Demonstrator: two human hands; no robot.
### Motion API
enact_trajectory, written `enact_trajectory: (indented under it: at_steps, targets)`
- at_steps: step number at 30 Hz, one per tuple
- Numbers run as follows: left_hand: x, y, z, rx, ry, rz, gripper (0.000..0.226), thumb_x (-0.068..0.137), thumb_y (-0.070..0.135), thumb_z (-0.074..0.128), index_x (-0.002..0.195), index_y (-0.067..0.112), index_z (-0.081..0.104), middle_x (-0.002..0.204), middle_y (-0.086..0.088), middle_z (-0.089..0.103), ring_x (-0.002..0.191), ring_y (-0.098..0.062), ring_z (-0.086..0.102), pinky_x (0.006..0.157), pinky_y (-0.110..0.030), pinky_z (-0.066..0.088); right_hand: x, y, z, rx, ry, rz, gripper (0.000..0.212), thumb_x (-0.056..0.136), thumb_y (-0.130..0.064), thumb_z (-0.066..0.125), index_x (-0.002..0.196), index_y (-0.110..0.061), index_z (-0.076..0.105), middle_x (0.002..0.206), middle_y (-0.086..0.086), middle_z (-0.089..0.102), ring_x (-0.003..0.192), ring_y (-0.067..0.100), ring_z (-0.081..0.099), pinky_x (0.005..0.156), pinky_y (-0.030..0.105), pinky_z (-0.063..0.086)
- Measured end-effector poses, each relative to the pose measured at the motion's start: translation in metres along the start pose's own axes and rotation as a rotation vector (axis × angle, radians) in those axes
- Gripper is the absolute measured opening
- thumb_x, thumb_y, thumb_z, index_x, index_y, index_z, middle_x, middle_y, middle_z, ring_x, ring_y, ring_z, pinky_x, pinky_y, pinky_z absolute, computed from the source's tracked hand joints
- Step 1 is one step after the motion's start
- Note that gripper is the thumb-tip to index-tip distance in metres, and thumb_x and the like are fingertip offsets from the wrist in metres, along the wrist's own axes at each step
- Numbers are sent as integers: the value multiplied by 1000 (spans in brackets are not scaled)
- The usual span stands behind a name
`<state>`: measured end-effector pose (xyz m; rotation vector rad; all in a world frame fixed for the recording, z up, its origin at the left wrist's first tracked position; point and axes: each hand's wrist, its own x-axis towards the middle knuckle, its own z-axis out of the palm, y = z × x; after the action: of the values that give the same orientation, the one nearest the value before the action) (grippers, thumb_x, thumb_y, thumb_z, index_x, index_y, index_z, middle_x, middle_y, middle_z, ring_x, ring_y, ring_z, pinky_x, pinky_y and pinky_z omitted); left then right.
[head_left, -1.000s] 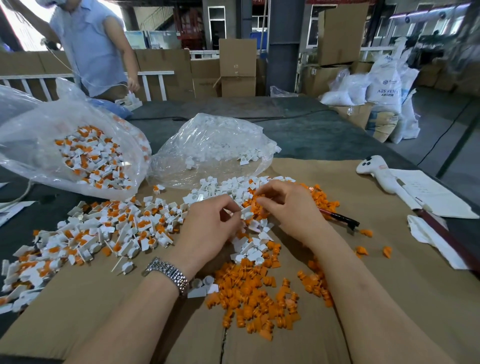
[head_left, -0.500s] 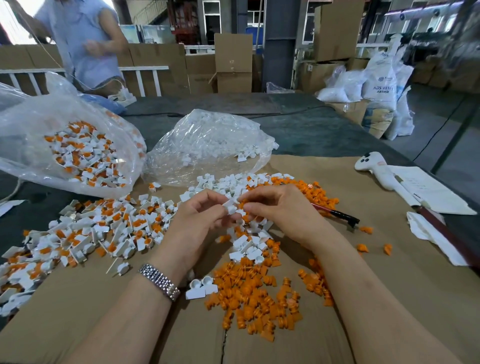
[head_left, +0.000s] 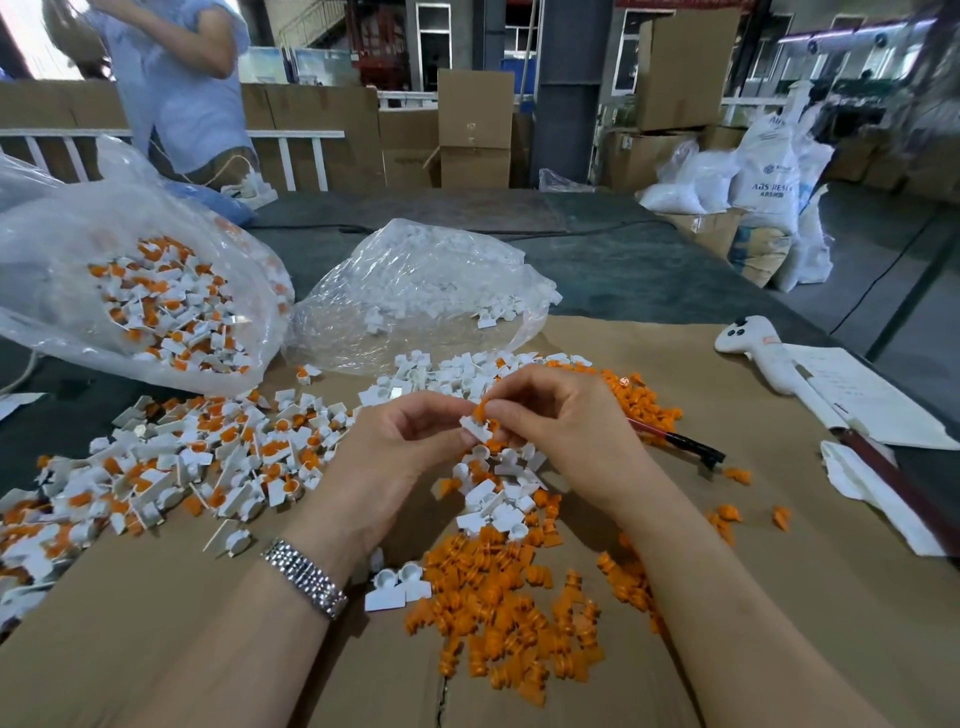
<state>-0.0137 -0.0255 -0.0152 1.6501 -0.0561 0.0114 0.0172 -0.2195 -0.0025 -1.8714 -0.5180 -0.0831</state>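
White controller (head_left: 748, 338) beside paper sheet (head_left: 878, 402); red-black pen (head_left: 680, 444) on cardboard (head_left: 805, 597); white sacks (head_left: 763, 171) far right.

The small white moulded plastic piece (head_left: 474, 427) is smooth and semi-matt. The small orange plastic plug (head_left: 481, 410) has a dull sheen. The flat brown cardboard sheet (head_left: 156, 649) is matt and fibrous. The crinkled clear plastic-film bag (head_left: 426, 270) is glossy. The silver metal link watch band (head_left: 304, 577) is polished. The dark grey desk (head_left: 623, 260) is matt.

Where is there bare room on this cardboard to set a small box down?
Bare cardboard lies near left, between the left forearm and the assembled pile. More lies right, between the pen and the papers, barring a few strays. Crowded: the middle, orange heap and white heap under the left hand, pinching a white piece, and right hand, pinching an orange plug.
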Motion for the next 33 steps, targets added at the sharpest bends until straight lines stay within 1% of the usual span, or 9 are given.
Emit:
enact_trajectory:
  at_steps: [3,7,10,16,20,25,28,30,33]
  targets:
    - [0,1,0,-46,21,-10,26,75,26,80,100,32,82,101,2,80,96,-12,75,84,-27,56,0,-1,2,-72,-9,-11,6,94,-20,71,99,-18,73,82,-7,70,73,7,67,71,20,55]
    - [-1,1,2,-119,65,2,25,82,13,77,97,32,84,94,1,80,82,-5,74,69,-13,54,-1,-2,7,-92,29,-7,4,94,-22,70,98,-20,71,81,-8,70,72,5,66,68,17,53]
    - [-1,0,5,-73,122,44,25,87,5,75,96,26,83,93,-1,80,84,-13,76,69,-15,56,-1,-1,15,-146,86,30,5,95,-27,69,93,-22,68,77,-8,67,63,3,58,60,17,49]
    - [-3,1,12,126,206,115,21,88,9,77,91,29,83,85,4,80,80,-10,76,67,-17,58,-3,-2,27,-140,140,59,14,95,-25,65,85,-23,57,67,2,62,66,28,64,63,46,59]
    - [-4,8,9,-326,111,-59,20,72,9,79,89,16,84,84,-12,78,70,-19,71,63,-21,58,-5,-7,26,-77,93,12,11,98,-23,63,89,-24,56,73,5,67,64,17,68,64,42,61]
    - [-6,6,11,92,169,75,19,79,25,80,97,27,83,85,5,80,78,-10,75,63,-15,57,-6,-7,27,-156,101,33,14,98,-24,63,87,-26,54,71,3,65,68,24,66,62,43,59]
    - [-3,6,7,-117,138,27,29,69,25,79,98,20,82,90,-3,80,77,-12,76,63,-15,56,-6,-9,24,-17,37,79,6,98,-23,63,100,-25,58,77,4,70,68,17,72,71,41,63]
    - [1,5,4,-306,84,-19,29,70,13,78,98,12,79,92,-11,80,76,-16,76,65,-20,58,-6,-10,20,59,-24,63,16,98,-19,65,111,-25,59,83,0,69,73,14,73,76,36,63]
    - [3,1,0,-419,50,-52,25,70,8,79,95,6,80,91,-14,78,76,-16,74,66,-20,58,-6,-9,14,22,-50,3,18,95,-17,68,112,-23,65,86,-2,69,75,15,74,77,36,63]
